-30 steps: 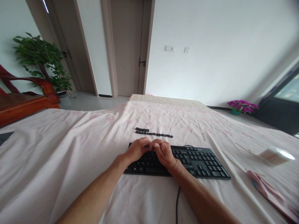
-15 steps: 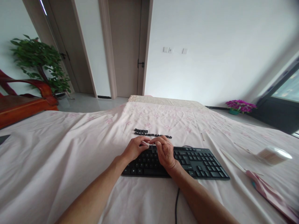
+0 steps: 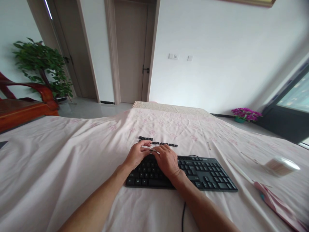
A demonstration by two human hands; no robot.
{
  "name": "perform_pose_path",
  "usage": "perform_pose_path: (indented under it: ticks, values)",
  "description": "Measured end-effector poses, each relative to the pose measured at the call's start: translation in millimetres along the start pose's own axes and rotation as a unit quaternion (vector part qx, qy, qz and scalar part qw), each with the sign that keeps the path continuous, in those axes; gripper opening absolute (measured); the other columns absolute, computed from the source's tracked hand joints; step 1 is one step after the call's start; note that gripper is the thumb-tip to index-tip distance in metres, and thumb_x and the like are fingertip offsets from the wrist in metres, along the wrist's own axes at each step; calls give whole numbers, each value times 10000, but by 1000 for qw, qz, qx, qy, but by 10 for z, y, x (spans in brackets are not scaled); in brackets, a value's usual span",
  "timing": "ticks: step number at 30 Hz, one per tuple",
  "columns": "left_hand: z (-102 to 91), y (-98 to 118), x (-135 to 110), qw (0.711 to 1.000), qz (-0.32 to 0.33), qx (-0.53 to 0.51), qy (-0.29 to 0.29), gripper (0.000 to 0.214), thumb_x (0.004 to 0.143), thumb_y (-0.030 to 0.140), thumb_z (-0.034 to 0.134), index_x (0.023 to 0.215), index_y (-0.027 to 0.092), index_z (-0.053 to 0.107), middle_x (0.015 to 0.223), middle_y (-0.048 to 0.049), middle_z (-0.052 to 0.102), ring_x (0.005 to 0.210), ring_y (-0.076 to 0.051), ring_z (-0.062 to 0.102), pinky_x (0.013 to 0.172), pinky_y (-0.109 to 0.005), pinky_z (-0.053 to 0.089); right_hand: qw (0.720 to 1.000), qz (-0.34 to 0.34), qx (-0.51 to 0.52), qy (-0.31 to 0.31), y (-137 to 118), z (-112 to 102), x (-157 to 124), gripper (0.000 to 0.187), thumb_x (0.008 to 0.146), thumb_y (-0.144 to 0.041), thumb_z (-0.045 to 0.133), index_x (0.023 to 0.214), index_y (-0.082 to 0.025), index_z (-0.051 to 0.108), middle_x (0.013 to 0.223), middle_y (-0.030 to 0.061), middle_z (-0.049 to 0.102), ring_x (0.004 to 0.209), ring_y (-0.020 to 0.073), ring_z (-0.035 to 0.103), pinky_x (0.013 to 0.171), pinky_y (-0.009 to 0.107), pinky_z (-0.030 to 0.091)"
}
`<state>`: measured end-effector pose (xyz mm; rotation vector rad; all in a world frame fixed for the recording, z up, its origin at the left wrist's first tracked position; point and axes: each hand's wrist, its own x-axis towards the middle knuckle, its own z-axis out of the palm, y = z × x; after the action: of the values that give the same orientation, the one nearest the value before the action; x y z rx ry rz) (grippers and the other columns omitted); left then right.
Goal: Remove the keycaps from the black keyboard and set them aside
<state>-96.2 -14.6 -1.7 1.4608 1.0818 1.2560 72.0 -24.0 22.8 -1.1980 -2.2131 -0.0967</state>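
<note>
A black keyboard lies on the pink cloth, with both my hands above its upper left part. My right hand is closed on a thin white stick, which looks like a cotton swab. Facing it, my left hand has its thumb and fingers pinched together at the swab's tip; whatever small thing sits between them is too small to make out. Just behind the hands, several loose black keycaps lie in two rows, partly hidden by the left fingers.
To the right stand a clear tub of cotton swabs and a pink-handled tool with a long pale end. A single loose swab lies behind the keyboard. The keyboard's cable runs toward me across the cloth.
My right hand has turned and its fingers have drawn in around the swab. My left hand has shifted slightly, its fingertips now overlapping the keycap rows. The view has tilted up a little.
</note>
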Motion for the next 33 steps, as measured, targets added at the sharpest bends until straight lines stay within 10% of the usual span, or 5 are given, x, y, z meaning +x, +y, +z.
perform_pose_path:
  ticks: [18,33]
  values:
    - [60,-13,-24,971,86,219,-46,293,766,114,527,1007,211,663,1045,-40,650,887,-162,632,849,-272,489,969,209,-31,-131,518,138,678,173,815,-359,559,896,-311,705,872,-6,706,861,187,618,654,253,359]
    - [62,55,-34,949,103,291,-60,211,748,160,571,913,217,690,968,-36,666,930,-201,600,854,-284,457,960,216,-40,-175,642,386,849,187,766,-398,596,866,-315,730,875,9,709,853,190,631,701,262,402]
